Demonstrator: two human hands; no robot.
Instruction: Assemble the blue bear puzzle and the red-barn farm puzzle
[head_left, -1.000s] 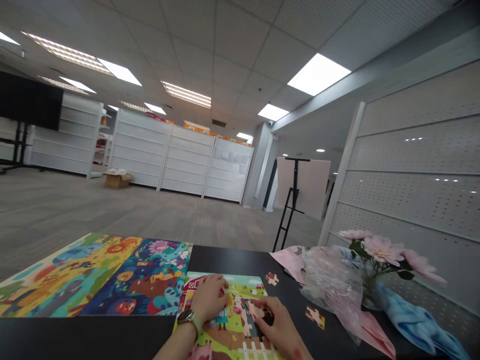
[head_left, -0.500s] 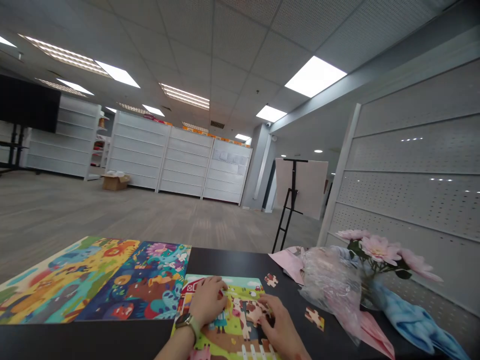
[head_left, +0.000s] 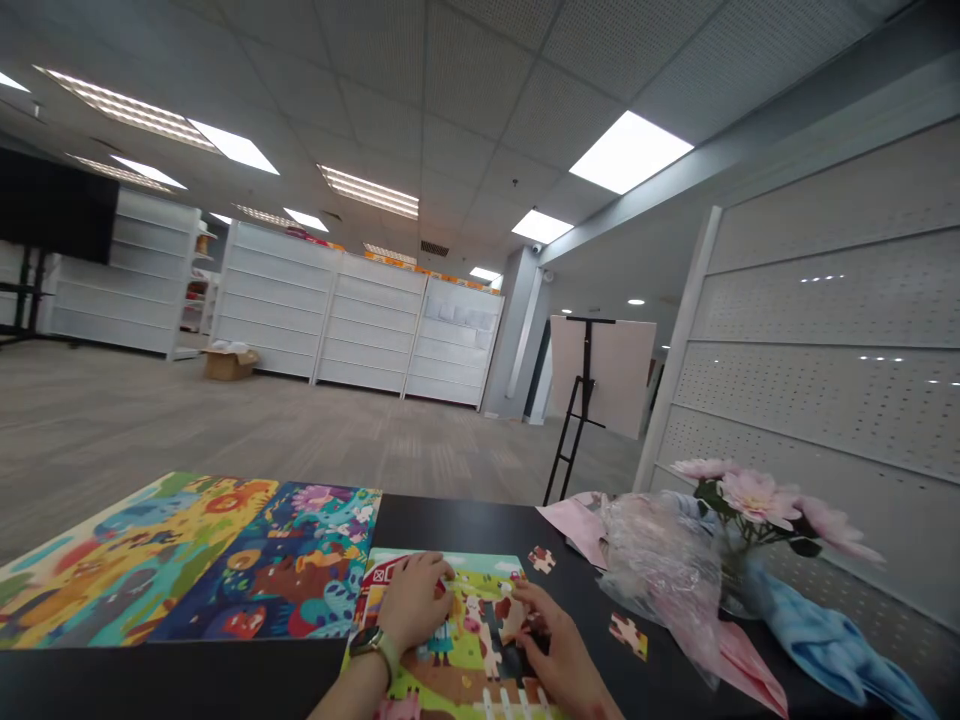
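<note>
A farm-scene jigsaw puzzle lies on the black table, with a cow, a barn and a white fence in its picture. My left hand, wearing a watch, rests flat on its left part, fingers stretched out. Over the puzzle's right side, my right hand pinches a brown-and-white puzzle piece, which looks tilted up from the board. Beside it a dark gap shows in the picture. Two loose pieces lie to the right: one puzzle piece near the far corner, another puzzle piece nearer me.
Two colourful picture puzzles, a yellow one and a dark blue one, lie at the left. Crumpled clear plastic, pink wrapping, a flower vase and blue cloth crowd the right. An easel stands beyond the table.
The puzzle piece in my right hand has gone from lying nearly flat to tilted up, and more dark gap shows beside it. My left hand stays in place.
</note>
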